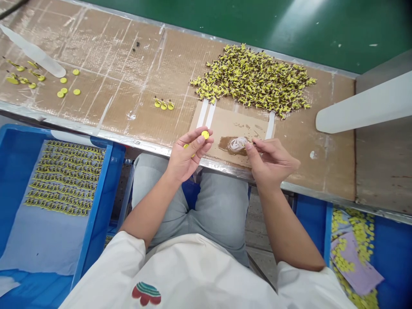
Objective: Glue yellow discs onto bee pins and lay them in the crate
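Between the fingers of my left hand [189,152] is a small round yellow disc [205,134], and more yellow shows lower in the same hand. My right hand [273,161] is closed in a pinch just beside a wet, clear puddle with a whitish patch [238,144] on the cardboard sheet [222,122]. A tiny dark bit shows at those fingertips; most of it is hidden. Behind the sheet lies a big heap of small yellow and brown figures [254,79]. To its left, three finished-looking pieces on yellow discs [164,104] stand in a row.
Loose yellow discs [76,92] and assembled pieces lie at the table's left. White blade-like objects [367,103] reach in from both sides. Below left, a blue bin [85,240] holds rows of pieces; below right, another holds yellow discs [362,231]. A metal edge borders the table.
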`<action>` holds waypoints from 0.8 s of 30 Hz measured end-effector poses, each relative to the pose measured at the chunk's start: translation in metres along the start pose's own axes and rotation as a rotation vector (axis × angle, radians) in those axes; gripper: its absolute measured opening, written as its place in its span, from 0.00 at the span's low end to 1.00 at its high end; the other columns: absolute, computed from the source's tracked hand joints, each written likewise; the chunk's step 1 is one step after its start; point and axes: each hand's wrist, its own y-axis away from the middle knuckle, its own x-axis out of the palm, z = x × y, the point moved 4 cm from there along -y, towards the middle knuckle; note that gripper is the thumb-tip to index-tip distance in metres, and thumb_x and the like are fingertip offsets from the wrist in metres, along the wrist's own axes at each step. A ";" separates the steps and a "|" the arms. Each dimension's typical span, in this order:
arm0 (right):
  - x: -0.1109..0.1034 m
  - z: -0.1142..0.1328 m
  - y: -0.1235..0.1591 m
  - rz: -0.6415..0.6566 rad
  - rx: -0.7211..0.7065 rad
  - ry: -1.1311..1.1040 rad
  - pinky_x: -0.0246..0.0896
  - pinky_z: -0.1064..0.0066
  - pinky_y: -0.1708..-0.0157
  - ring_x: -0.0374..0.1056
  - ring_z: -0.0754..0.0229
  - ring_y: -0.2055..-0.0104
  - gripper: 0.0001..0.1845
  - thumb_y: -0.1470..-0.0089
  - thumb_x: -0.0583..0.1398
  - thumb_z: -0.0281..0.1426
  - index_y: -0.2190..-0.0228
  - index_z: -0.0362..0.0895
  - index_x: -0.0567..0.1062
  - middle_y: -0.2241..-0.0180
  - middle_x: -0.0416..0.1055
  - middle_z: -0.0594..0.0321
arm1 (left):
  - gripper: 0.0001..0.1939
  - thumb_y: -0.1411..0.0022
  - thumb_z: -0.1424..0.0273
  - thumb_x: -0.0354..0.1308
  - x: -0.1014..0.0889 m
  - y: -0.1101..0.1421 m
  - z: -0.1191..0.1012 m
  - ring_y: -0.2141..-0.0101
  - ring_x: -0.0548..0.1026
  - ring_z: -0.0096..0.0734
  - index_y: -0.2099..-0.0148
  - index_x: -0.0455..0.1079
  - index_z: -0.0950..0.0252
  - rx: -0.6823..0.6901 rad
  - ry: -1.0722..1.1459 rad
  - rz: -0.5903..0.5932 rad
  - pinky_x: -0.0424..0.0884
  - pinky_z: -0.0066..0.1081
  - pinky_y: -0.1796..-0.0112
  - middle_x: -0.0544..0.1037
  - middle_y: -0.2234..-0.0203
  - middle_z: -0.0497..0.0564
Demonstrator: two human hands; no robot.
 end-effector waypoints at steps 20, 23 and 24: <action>-0.009 -0.007 -0.003 -0.196 0.321 -0.355 0.76 0.64 0.64 0.75 0.61 0.71 0.13 0.59 0.76 0.38 0.69 0.50 0.82 0.71 0.79 0.67 | 0.14 0.47 0.69 0.73 0.005 0.005 0.003 0.60 0.83 0.25 0.56 0.80 0.60 -0.025 0.015 0.011 0.77 0.19 0.55 0.84 0.59 0.47; -0.006 0.012 -0.003 -0.162 0.368 -0.368 0.77 0.64 0.63 0.75 0.62 0.71 0.13 0.57 0.76 0.38 0.69 0.50 0.82 0.72 0.78 0.68 | 0.13 0.46 0.68 0.72 0.010 0.008 0.008 0.60 0.84 0.26 0.57 0.80 0.60 -0.051 0.023 0.024 0.78 0.19 0.58 0.84 0.60 0.47; -0.005 0.020 -0.003 -0.153 0.361 -0.349 0.78 0.64 0.63 0.76 0.61 0.70 0.14 0.57 0.76 0.39 0.68 0.50 0.82 0.71 0.79 0.68 | 0.13 0.45 0.68 0.72 0.011 0.010 0.009 0.60 0.84 0.27 0.56 0.80 0.60 -0.065 0.022 0.020 0.79 0.20 0.58 0.84 0.61 0.47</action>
